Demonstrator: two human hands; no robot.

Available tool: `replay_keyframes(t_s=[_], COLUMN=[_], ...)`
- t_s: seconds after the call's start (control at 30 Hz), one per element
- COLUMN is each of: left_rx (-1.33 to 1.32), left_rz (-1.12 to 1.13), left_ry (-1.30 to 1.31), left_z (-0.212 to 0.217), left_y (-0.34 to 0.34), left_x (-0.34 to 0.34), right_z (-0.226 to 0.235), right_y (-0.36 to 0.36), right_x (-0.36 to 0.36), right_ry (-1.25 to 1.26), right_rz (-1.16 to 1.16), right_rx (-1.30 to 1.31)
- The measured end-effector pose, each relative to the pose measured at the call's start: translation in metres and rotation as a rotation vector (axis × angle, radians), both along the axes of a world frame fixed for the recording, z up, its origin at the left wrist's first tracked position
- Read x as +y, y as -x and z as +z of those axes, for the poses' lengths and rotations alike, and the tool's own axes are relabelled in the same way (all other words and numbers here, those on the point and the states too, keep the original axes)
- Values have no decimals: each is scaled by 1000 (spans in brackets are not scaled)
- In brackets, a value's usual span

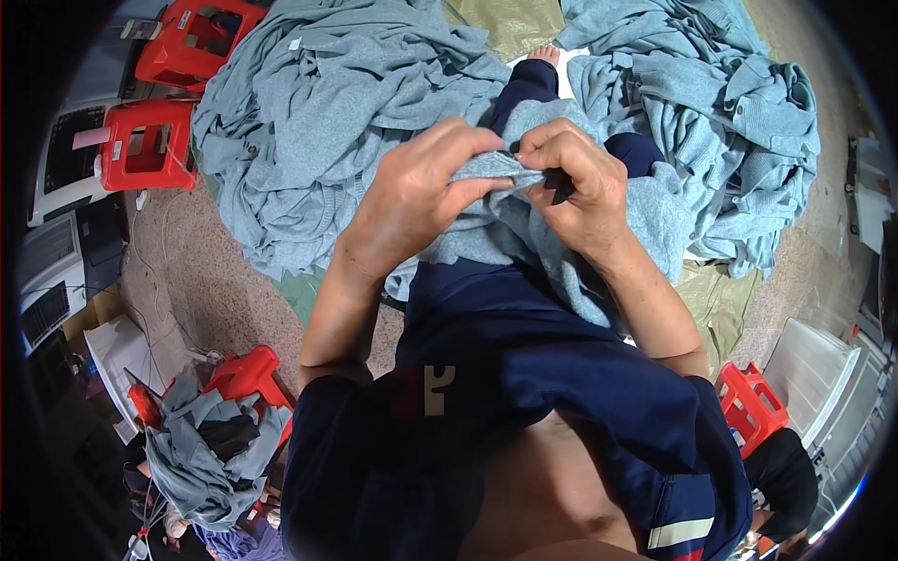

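Observation:
A light grey-blue knitted garment (659, 217) lies across my lap, and one edge of it is raised between my hands. My left hand (412, 192) pinches that edge between thumb and fingers. Close beside it, my right hand (585, 187) is closed, its thumb and fingertips at the same edge. A small dark pointed tool (559, 187) sticks out from the right palm; most of it is hidden, so its kind is unclear. A small dark spot, perhaps a button, shows at the edge between the hands.
Large heaps of similar knits lie ahead, a left pile (318, 122) and a right pile (692, 93), over plastic sheeting (510, 23). Red stools (150, 140) stand at the left. Another red stool (748, 402) is at lower right, near a person in black (786, 477).

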State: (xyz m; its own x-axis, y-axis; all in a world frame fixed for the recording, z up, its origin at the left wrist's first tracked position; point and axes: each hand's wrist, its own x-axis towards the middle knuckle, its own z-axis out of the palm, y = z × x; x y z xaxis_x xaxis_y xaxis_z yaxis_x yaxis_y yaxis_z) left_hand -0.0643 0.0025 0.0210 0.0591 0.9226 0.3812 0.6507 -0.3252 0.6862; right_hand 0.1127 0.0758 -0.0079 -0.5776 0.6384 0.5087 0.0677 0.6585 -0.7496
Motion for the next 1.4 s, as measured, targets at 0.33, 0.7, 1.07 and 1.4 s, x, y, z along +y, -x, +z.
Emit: replay_keyframes(t_s=[0.33, 0.7, 1.07, 1.4], left_rx=[87, 191, -783, -845], left_rz=[-52, 228, 269, 293], left_ry=[-74, -21, 375, 590], left_z=[-14, -75, -78, -54], left_y=[-1, 15, 82, 96], left_x=[6, 9, -42, -32], right_z=[-16, -18, -22, -25], right_y=[0, -26, -87, -100], right_x=[-2, 9, 15, 22], right_ry=[527, 176, 764, 754], right_rz=[9, -135, -2, -267], right_rx=[209, -414, -324, -222])
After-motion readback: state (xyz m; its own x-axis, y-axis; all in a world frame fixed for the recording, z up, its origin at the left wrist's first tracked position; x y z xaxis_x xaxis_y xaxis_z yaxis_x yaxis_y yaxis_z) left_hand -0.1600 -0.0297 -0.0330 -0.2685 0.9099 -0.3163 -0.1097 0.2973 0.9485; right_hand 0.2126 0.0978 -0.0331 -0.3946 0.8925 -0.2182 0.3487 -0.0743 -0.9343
